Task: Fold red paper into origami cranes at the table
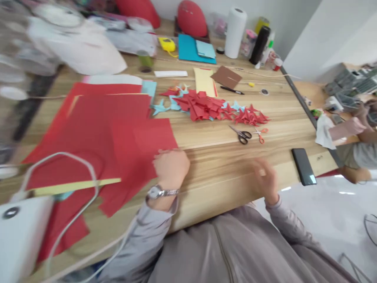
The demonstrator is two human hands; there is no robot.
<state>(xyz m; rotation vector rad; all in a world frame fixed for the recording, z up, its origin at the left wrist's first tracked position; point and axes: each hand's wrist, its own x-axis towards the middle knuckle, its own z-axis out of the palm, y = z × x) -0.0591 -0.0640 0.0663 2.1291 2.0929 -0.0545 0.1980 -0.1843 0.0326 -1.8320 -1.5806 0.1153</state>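
Note:
My left hand (171, 167), with a silver watch at the wrist, is closed at the right edge of a red paper sheet (144, 137); its fingertips are hidden. That sheet overlaps a stack of larger red sheets (88, 133). My right hand (265, 177) hovers over the table's front edge, slightly blurred, fingers apart and holding nothing. Beyond it lie black-handled scissors (243, 136) and small orange-handled scissors (260, 134). A heap of folded red paper pieces (203, 105), mixed with light blue folded pieces (161, 107), spreads across the table's middle.
A black phone (304, 166) lies at the right edge. At left, a white device (25, 236) trails a pale cable (91, 169) over the paper. Towards the back are a paper roll (235, 33), a black bottle (259, 45) and a tape measure (167, 44). Another person's arm (366, 135) shows at right.

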